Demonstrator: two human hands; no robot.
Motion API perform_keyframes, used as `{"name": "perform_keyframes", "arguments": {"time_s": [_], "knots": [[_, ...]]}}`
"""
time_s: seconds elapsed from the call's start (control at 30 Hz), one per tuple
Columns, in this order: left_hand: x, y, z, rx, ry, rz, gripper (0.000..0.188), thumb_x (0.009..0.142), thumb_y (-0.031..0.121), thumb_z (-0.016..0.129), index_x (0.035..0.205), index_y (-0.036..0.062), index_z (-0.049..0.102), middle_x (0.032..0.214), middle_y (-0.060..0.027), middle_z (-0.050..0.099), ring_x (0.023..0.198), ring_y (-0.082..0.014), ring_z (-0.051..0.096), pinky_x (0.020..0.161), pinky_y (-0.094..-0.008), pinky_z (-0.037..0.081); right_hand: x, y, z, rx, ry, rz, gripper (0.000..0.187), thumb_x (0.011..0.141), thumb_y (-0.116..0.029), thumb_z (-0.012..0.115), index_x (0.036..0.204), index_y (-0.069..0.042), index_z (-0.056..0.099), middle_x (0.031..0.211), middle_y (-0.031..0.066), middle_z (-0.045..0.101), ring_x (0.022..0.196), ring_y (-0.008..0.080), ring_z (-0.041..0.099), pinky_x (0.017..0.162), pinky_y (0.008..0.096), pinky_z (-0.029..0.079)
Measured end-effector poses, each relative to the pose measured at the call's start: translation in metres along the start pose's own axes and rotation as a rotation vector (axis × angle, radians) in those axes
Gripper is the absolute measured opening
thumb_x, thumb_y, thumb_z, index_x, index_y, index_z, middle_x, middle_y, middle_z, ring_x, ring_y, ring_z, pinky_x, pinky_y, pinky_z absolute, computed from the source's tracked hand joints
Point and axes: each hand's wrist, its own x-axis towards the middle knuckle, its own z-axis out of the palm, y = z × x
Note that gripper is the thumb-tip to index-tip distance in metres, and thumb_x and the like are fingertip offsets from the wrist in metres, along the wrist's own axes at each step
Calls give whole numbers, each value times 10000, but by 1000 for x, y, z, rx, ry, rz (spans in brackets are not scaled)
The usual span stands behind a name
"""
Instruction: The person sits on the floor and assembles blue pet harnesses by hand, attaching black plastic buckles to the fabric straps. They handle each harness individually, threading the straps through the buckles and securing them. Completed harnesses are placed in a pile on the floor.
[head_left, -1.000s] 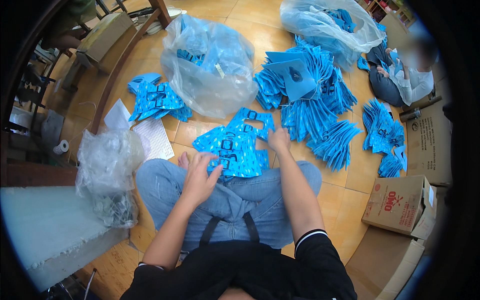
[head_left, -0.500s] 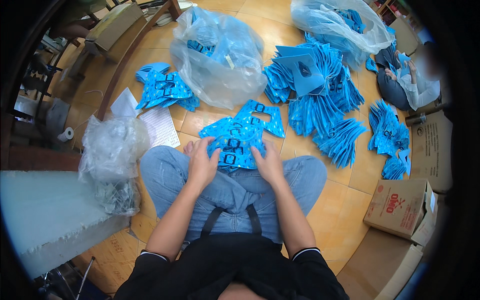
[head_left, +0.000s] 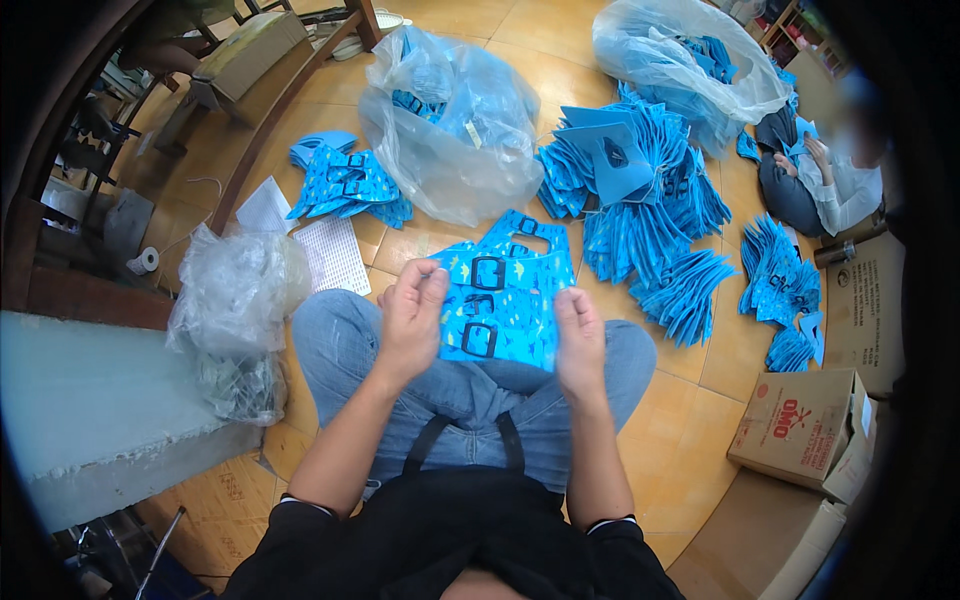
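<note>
Between my hands is a flat blue patterned piece (head_left: 508,312) with small coloured figures and black rectangular shapes; its exact kind is unclear. My left hand (head_left: 412,318) pinches its left edge, thumb on top. My right hand (head_left: 581,338) grips the right edge the same way. The piece is raised above my crossed legs and faces up. Just beyond it shows a similar blue piece (head_left: 527,230) with a cut-out opening, partly hidden behind the held one.
Clear plastic bags (head_left: 450,150) with blue pieces lie ahead. A large heap of blue pieces (head_left: 640,200) spreads on the right, a smaller stack (head_left: 345,185) on the left by printed sheets (head_left: 335,255). Cardboard boxes (head_left: 800,425) stand right; another person (head_left: 840,190) sits beyond.
Both hands have lifted the blue piece up from the pile over my lap and spread it flatter toward me. The view has shifted slightly.
</note>
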Motion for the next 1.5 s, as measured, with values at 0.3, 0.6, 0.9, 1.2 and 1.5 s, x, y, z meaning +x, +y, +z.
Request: {"name": "perform_keyframes", "arguments": {"time_s": [0.3, 0.6, 0.9, 1.2, 1.5], "knots": [[-8, 28, -25, 56, 26, 262, 114, 985, 114, 498, 1035, 15, 523, 765, 0, 542, 684, -56, 490, 634, -205, 418, -4, -27, -6, -458, 14, -476, 134, 940, -144, 606, 976, -20, 570, 768, -8, 582, 668, 39, 472, 614, 200, 389], [2, 30, -22, 253, -46, 484, 125, 943, 44, 516, 1066, 22, 528, 1004, -125, 587, 927, -232, 585, 846, -315, 452, 1, -23, -11, -535, 46, -594, 96, 953, -75, 560, 1031, -36, 520, 942, 5, 532, 838, 75, 507, 768, 225, 414], [-6, 31, -17, -14, -71, 203, 151, 938, 68, 554, 1079, 22, 529, 1008, -78, 582, 929, -140, 559, 831, -279, 441, 0, -20, -5, -219, 191, -355, 148, 938, -109, 602, 1032, -30, 519, 875, 23, 588, 786, 58, 537, 695, 206, 421], [-2, 45, -30, -635, -212, -328, 351, 956, 240, 556, 1211, -1, 550, 1139, -104, 612, 1004, -158, 616, 828, -321, 527, -4, -41, -10, 305, 33, 176, 287, 982, -236, 510, 1203, -54, 506, 1020, 59, 628, 870, 126, 618, 684, 232, 510], [-1, 49, -33, -549, -95, -245, 468, 960, 414, 527, 1125, -20, 591, 940, -138, 679, 857, -187, 685, 715, -276, 552, -10, -49, -10, 241, -123, 242, 544, 993, -458, 404, 1286, -8, 494, 1122, 127, 615, 871, 148, 650, 529, 176, 482]]}}
